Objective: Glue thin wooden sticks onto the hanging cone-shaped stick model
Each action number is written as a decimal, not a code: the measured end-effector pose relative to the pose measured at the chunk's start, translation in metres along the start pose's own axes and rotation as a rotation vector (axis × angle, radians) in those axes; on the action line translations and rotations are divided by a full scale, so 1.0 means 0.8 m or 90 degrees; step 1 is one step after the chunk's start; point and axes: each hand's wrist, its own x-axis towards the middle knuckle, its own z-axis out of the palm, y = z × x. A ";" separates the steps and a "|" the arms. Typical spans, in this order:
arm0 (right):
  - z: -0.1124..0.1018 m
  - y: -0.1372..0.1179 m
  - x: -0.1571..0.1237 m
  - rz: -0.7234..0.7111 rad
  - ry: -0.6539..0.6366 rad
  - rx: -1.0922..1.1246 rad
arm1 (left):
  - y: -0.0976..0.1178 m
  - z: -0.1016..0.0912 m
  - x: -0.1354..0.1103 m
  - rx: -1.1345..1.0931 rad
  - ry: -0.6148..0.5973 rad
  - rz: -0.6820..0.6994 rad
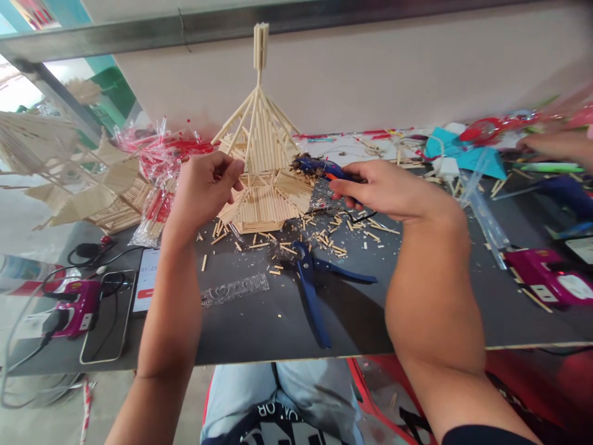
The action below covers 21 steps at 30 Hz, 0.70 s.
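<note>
Pagoda-shaped model of pale wooden sticks [266, 139], standing on the dark grey tabletop [361, 324] between my hands.
My left hand [208, 185] is at the model's left side, thumb and forefinger drawn close together; I cannot tell whether they pinch a stick. My right hand [377, 185] grips a dark blue glue gun [327, 167], its crusted tip beside the model's right side. Cut wooden stick pieces [336, 240] lie scattered before the model, with blue-handled cutters [306, 272] and a clear plastic stencil ruler [238, 289] nearer me.

Pale wall [417, 77], 1 metal rail [139, 38] — dark tabletop [259, 327], grey floor [50, 423]
</note>
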 end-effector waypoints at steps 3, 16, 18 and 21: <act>-0.001 0.000 0.000 0.001 -0.001 -0.007 | 0.000 0.001 0.001 -0.002 -0.007 -0.005; 0.001 0.002 0.002 -0.001 -0.023 0.008 | 0.002 -0.001 0.001 0.003 -0.018 -0.008; 0.001 0.001 0.003 0.002 -0.023 0.001 | 0.002 -0.001 0.001 0.004 -0.017 -0.009; 0.003 0.000 0.004 0.003 -0.013 -0.003 | 0.003 -0.001 0.001 0.002 -0.018 -0.007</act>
